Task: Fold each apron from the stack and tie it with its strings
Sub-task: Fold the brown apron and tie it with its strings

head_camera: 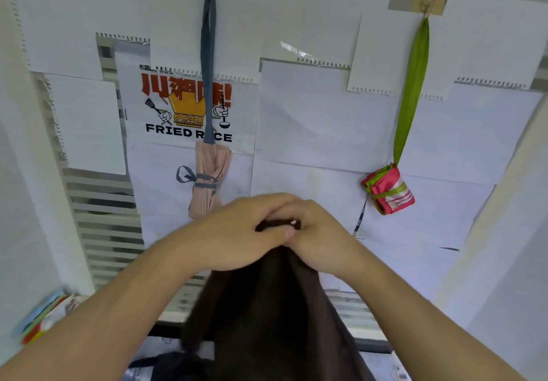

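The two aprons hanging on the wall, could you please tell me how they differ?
The pink apron hangs from a blue-grey strap and is a long, loose bundle; the red and green apron hangs from a green strap and is a short, compact one. Both are tied with their own strings and hang from hooks.

Bright even light, soft blur — edges bowed, faint glare

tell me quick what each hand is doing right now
Left hand: grips the top of the dark brown apron.
Right hand: grips the same bunched top edge.
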